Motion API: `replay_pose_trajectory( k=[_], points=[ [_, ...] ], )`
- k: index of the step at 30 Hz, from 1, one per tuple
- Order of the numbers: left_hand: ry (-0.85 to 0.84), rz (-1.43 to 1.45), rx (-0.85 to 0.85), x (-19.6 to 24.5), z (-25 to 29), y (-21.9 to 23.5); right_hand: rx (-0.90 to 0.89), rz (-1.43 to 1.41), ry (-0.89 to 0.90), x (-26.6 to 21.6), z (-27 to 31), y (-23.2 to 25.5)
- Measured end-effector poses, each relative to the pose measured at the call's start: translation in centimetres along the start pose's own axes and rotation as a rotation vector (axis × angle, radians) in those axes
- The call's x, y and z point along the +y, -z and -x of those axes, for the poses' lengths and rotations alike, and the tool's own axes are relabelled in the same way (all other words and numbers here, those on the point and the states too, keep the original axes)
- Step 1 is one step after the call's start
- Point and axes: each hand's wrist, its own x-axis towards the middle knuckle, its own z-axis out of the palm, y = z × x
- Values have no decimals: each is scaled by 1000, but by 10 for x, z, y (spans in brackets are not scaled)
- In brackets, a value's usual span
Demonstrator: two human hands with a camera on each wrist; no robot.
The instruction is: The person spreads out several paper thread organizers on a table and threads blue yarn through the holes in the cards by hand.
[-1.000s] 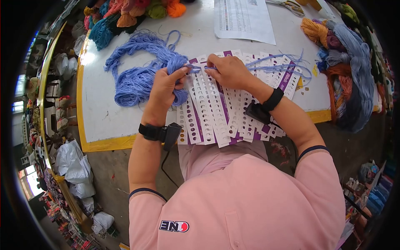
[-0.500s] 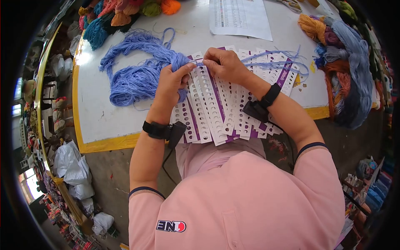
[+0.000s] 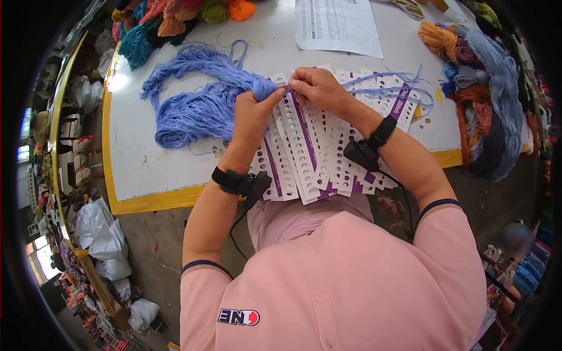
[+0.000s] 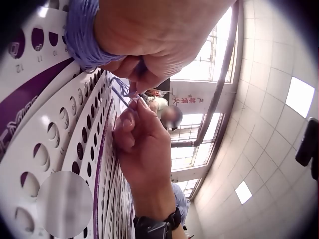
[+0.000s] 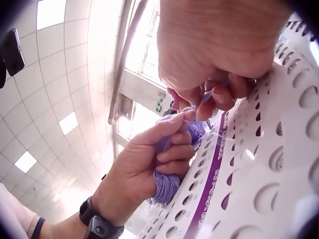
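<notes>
A blue-violet hank of yarn (image 3: 196, 117) spreads across the left of the table, and one end of it runs into my left hand (image 3: 250, 120). The fingers curl round that bundle, as the right wrist view shows, with yarn (image 5: 167, 186) bulging below them. My right hand (image 3: 321, 92) pinches a strand between thumb and forefinger, its tips close to the left thumb tip. Loose yarn ends (image 3: 389, 90) trail to the right beyond the right hand. Beneath both hands lie fanned white cards (image 3: 304, 167) with punched holes and purple stripes.
Coloured yarn hanks (image 3: 170, 23) are piled at the back left, more yarn (image 3: 497, 99) at the right edge. A printed sheet (image 3: 339, 29) and scissors (image 3: 410, 7) lie at the back. Yellow tape (image 3: 155, 202) lines the table's front edge.
The left hand has shifted right with the yarn bundle, bringing its thumb close to the right fingertips. The right hand stays near the same place, still pinching the strand.
</notes>
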Motion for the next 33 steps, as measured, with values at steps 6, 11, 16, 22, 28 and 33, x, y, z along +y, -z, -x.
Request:
replay_pose_trajectory(
  k=[6, 11, 16, 22, 28, 33],
  points=[
    [-119, -434, -14, -19, -14, 3, -35, -119, 46, 5, 0, -1],
    [22, 18, 7, 7, 0, -1, 8, -38, 35, 5, 3, 0],
    [238, 527, -106, 15, -9, 55, 34, 507, 225, -2, 7, -1],
    [279, 619, -293, 14, -6, 58, -51, 589, 198, -3, 2, -4],
    [-8, -366, -379, 6, -4, 23, -109, 299, -67, -14, 0, 2],
    [164, 43, -59, 32, -29, 118, -99, 501, 17, -11, 0, -3]
  ],
)
